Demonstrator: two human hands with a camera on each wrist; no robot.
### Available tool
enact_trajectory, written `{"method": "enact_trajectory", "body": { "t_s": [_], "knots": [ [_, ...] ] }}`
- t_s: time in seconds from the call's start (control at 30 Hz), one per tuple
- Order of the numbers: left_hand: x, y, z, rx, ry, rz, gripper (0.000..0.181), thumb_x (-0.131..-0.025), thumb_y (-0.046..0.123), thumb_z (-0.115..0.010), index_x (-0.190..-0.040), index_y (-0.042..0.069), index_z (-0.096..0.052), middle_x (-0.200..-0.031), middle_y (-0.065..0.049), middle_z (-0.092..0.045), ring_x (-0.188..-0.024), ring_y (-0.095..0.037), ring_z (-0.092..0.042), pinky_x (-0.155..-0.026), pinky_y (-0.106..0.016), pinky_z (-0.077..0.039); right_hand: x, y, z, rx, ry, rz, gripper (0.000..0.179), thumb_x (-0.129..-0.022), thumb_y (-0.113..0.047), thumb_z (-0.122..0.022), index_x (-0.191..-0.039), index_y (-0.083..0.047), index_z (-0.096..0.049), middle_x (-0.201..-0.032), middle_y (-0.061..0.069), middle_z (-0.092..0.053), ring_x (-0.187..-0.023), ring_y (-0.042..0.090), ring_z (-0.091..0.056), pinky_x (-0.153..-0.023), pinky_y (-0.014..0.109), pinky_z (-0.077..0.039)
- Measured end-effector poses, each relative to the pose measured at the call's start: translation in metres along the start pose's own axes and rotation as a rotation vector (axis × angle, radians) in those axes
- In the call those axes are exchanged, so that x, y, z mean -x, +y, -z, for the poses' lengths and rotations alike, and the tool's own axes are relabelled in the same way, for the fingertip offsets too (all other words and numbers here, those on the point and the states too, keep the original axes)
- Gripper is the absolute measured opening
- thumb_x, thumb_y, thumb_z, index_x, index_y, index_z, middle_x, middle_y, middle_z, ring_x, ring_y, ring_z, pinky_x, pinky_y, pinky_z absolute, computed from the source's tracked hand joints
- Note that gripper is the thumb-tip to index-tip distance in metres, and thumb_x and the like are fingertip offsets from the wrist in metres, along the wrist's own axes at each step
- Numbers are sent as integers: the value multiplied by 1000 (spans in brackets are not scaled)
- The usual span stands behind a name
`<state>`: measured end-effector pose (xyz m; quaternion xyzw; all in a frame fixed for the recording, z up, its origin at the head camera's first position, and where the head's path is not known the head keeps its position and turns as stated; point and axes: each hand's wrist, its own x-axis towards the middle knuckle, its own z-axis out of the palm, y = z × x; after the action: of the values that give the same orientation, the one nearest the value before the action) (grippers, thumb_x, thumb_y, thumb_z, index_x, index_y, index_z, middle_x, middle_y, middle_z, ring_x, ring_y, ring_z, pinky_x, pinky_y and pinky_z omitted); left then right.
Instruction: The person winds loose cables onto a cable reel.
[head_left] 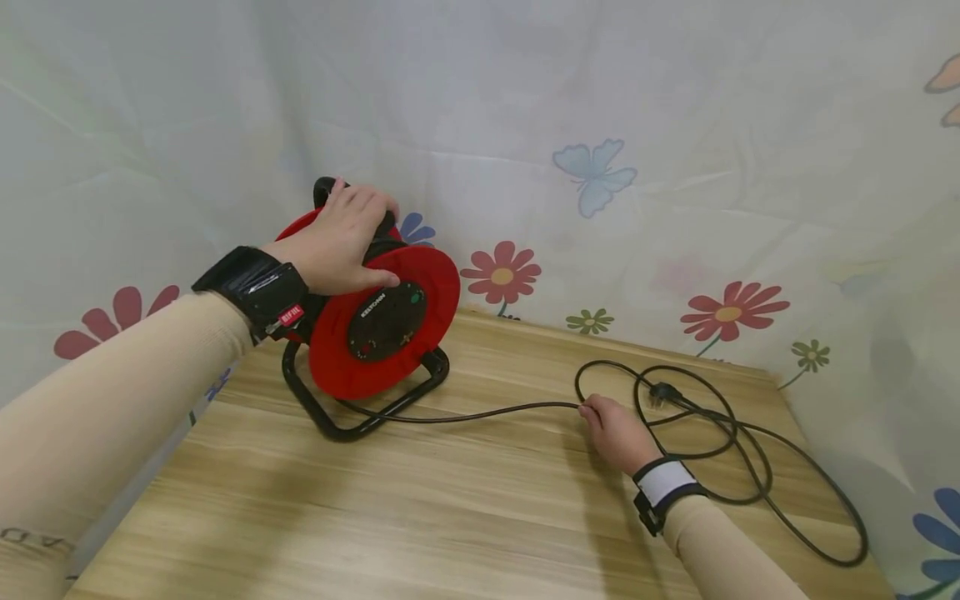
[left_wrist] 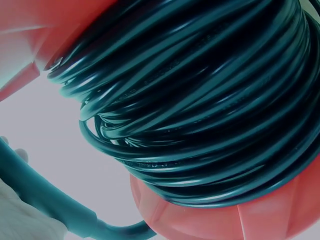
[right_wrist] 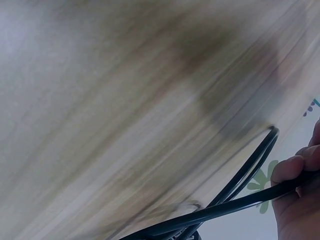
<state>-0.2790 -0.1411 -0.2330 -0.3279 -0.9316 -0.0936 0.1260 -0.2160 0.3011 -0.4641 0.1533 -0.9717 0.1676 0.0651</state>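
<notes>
My left hand point(head_left: 341, 242) grips the black handle point(left_wrist: 50, 200) on top of a cable reel point(head_left: 435, 287) at the left of the table. The reel has red discs and stands on a black tube frame point(head_left: 330, 429). Many turns of dark cable point(left_wrist: 200, 115) are wound between its discs, as the left wrist view shows. From the reel's underside one length of black cable point(head_left: 480, 414) runs right across the wood. Partway along it, my right hand point(head_left: 622, 437) pinches the cable between thumb and fingers; the right wrist view shows the cable point(right_wrist: 245, 201) passing through them.
Beyond my right hand the rest of the cable lies in loose loops point(head_left: 765, 467), with a black plug point(head_left: 664, 394) among them. Behind the wooden table point(head_left: 420, 508) hangs a pale curtain point(head_left: 480, 100) printed with flowers and a butterfly.
</notes>
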Motion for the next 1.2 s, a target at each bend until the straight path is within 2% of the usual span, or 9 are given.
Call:
{"method": "enact_trajectory", "body": {
  "t_s": [0.3,0.53,0.73,0.87,1.07,1.2],
  "knots": [
    [2,3,1,1,-5,-40,77,-72,38,-79,-125,2,-36,-122,-19,-42,-125,-36,-27,-111,-67,-6,-6,-3,5,1,21,-44,21,-100,-20,-49,-92,-5,-61,-73,4,-57,-60,15,-48,-55,33,-41],
    [4,4,-1,4,-2,-58,79,-71,38,-81,-126,2,-36,-121,-18,-43,-121,-32,-31,-112,-64,-8,-15,-13,16,-21,77,-51,22,-99,-18,-50,-95,-1,-63,-82,11,-64,-66,19,-54,-60,41,-48],
    [6,2,0,3,6,-86,80,-70,39,-81,-126,2,-37,-125,-18,-42,-123,-32,-30,-112,-64,-9,-22,-12,19,-14,107,-66,20,-98,-17,-52,-93,-1,-63,-81,12,-65,-65,21,-55,-61,44,-48],
    [7,0,0,3,12,-106,82,-69,39,-82,-126,2,-36,-127,-18,-41,-124,-32,-29,-113,-63,-10,-25,-9,12,-3,77,-113,19,-98,-19,-53,-94,-3,-63,-81,11,-66,-63,19,-54,-58,41,-47],
    [8,-2,0,18,20,-109,83,-69,38,-83,-127,1,-36,-129,-19,-40,-126,-33,-27,-114,-62,-9,-29,-12,-2,-51,-23,-139,25,-99,-24,-50,-97,-4,-64,-75,7,-61,-60,17,-50,-54,34,-43],
    [7,-2,0,23,19,-97,82,-69,37,-83,-126,2,-36,-128,-18,-40,-126,-33,-27,-114,-61,-8,-32,-13,-2,-48,-5,-195,27,-100,-26,-48,-99,-4,-64,-77,8,-61,-61,17,-51,-55,35,-43]
  ]
}}
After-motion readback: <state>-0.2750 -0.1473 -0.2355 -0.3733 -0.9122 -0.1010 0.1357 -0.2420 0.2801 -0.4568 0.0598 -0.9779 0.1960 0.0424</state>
